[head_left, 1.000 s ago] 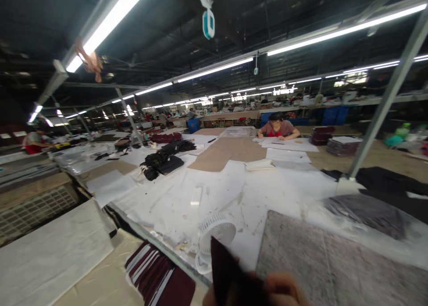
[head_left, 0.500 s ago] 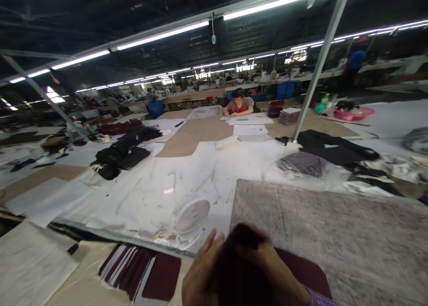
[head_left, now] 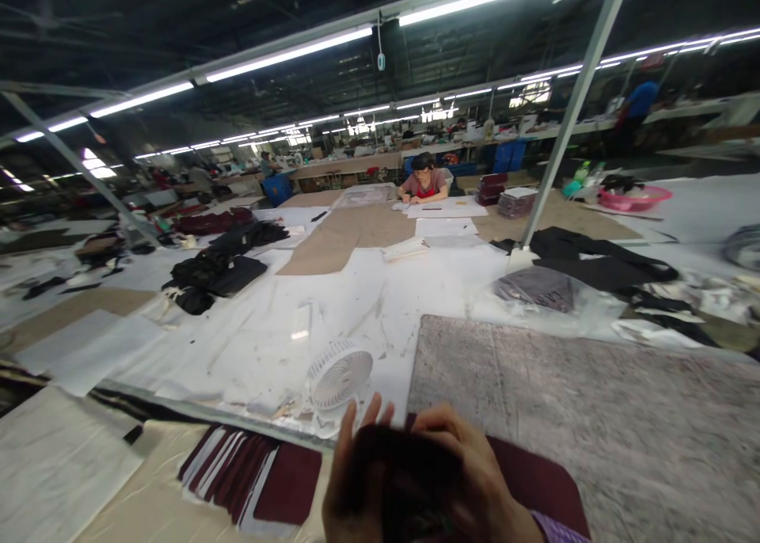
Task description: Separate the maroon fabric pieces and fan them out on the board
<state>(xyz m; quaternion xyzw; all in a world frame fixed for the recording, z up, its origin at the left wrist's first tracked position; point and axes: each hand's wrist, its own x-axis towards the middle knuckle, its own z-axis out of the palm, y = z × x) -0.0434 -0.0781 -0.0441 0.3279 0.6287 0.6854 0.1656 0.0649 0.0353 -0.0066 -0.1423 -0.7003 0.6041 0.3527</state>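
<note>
A dark, nearly black piece (head_left: pixel 404 464), which looks like maroon cloth, is held up between my hands close to the camera. My left hand (head_left: pixel 344 487) has it at the left edge, fingers pointing up behind it and the thumb in front. My right hand (head_left: pixel 475 472) is closed on its upper right side with bent fingers. Its lower part is too dark to make out. Under my right forearm a maroon panel (head_left: pixel 534 472) with a rounded corner lies partly on the grey mottled board (head_left: pixel 570 393).
A small white fan (head_left: pixel 341 377) stands just beyond my left hand. To the left, maroon and pale pieces (head_left: pixel 237 472) lie fanned out on cream material. A metal post (head_left: pixel 575 108) rises from the white table (head_left: pixel 249 345). Across it, a person (head_left: pixel 424 180) leans over papers.
The dark piece has tipped lower and to the left. My right hand has shifted up along its edge, and its fingers now show more clearly. The left fingers have risen slightly.
</note>
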